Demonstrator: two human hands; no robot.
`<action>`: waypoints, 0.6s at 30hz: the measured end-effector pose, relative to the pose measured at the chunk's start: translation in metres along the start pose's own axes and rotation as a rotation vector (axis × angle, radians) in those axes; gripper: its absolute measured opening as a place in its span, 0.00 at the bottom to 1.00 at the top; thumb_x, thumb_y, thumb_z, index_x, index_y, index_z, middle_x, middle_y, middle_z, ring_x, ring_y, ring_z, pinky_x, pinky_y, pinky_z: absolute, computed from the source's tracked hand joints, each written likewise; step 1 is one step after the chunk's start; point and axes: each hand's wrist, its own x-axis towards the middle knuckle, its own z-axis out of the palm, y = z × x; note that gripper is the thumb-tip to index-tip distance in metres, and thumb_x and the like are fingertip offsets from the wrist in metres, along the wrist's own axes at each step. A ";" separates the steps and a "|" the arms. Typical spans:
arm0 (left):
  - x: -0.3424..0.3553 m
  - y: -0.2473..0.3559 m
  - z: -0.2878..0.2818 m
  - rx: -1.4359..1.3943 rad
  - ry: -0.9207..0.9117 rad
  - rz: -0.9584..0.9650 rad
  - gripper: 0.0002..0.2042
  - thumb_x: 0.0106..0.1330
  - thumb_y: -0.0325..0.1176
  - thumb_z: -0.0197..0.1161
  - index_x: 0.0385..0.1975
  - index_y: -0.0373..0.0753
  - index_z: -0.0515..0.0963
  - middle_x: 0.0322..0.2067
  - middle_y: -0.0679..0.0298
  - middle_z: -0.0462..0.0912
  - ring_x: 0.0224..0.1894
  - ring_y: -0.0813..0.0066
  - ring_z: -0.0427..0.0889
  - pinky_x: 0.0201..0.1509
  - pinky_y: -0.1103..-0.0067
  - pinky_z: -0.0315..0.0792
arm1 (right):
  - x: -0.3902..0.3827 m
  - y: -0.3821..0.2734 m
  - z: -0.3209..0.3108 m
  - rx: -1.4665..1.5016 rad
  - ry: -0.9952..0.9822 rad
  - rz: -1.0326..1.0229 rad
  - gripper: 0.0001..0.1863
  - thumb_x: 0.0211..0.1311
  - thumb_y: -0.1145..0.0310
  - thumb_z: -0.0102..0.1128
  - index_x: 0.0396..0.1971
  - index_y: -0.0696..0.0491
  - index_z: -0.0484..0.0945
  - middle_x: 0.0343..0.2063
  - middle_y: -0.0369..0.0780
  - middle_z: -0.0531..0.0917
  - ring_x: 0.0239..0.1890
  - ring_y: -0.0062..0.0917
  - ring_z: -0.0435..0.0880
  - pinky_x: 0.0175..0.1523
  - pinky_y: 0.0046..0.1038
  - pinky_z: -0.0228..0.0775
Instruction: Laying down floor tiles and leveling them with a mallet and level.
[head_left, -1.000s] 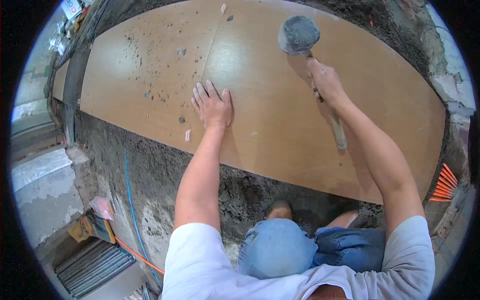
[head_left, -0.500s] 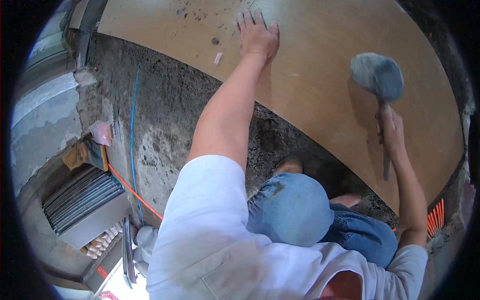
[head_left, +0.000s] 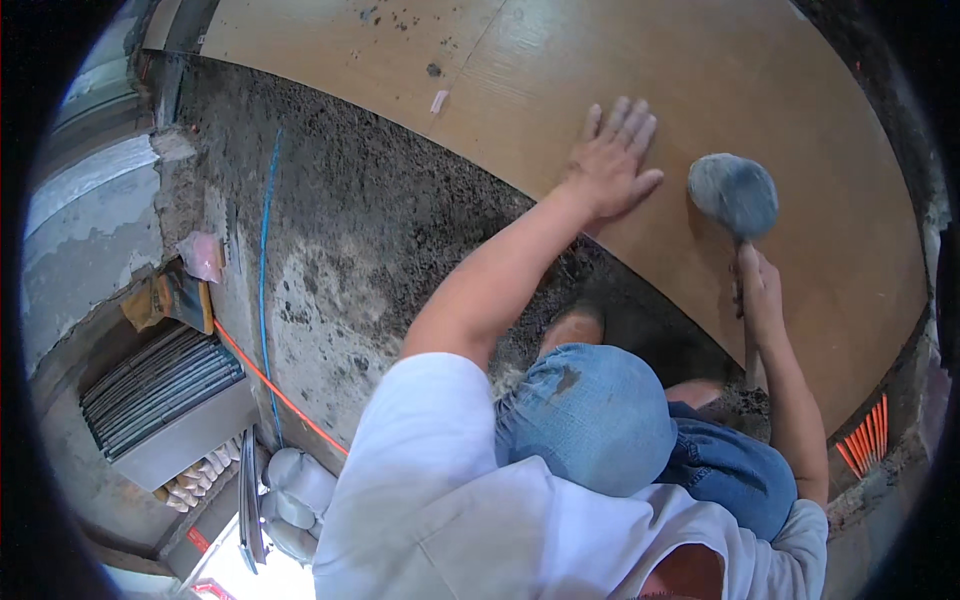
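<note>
My left hand (head_left: 612,160) lies flat, fingers spread, on a large wood-look floor tile (head_left: 780,90) near its front edge. My right hand (head_left: 760,290) grips the handle of a grey rubber mallet (head_left: 733,193), whose head hangs just above the tile, to the right of my left hand. My knees in blue jeans (head_left: 590,415) are bent below, over the dark mortar bed.
A dark grey mortar bed (head_left: 370,230) borders the tile on the left. A blue string (head_left: 262,260) and an orange string (head_left: 280,395) run across it. Orange tile spacers (head_left: 865,445) lie at right. A stack of tiles (head_left: 165,390) and a white spacer (head_left: 438,101) are also in view.
The view has swung left and down. My left hand has shifted right along the tile's edge, closer to the mallet. The mallet head has stayed above the tile, still in my right hand.
</note>
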 end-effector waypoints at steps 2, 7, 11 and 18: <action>0.001 0.001 -0.003 0.020 0.003 -0.040 0.38 0.66 0.59 0.44 0.69 0.36 0.52 0.71 0.53 0.48 0.74 0.55 0.41 0.74 0.61 0.33 | 0.002 0.000 -0.007 0.023 0.017 0.012 0.24 0.72 0.50 0.41 0.26 0.55 0.72 0.16 0.31 0.70 0.17 0.15 0.67 0.20 0.21 0.57; 0.000 -0.002 -0.001 0.061 0.024 -0.075 0.39 0.66 0.59 0.44 0.69 0.36 0.51 0.71 0.53 0.47 0.74 0.55 0.41 0.74 0.61 0.32 | 0.000 0.039 -0.019 0.043 0.164 -0.153 0.25 0.70 0.45 0.42 0.25 0.53 0.70 0.16 0.30 0.69 0.17 0.14 0.66 0.20 0.21 0.57; 0.000 -0.007 0.003 0.040 0.038 -0.077 0.39 0.65 0.59 0.45 0.69 0.36 0.52 0.71 0.52 0.47 0.74 0.55 0.41 0.74 0.60 0.32 | 0.021 0.019 -0.021 0.088 0.072 0.135 0.27 0.69 0.42 0.43 0.26 0.52 0.71 0.16 0.29 0.68 0.14 0.15 0.65 0.19 0.21 0.57; 0.036 -0.015 -0.015 -0.002 0.004 -0.164 0.39 0.65 0.57 0.47 0.68 0.33 0.52 0.70 0.51 0.48 0.73 0.53 0.43 0.74 0.59 0.36 | 0.013 0.063 -0.041 0.006 0.117 0.020 0.22 0.69 0.48 0.47 0.33 0.55 0.75 0.17 0.30 0.68 0.18 0.13 0.67 0.21 0.20 0.59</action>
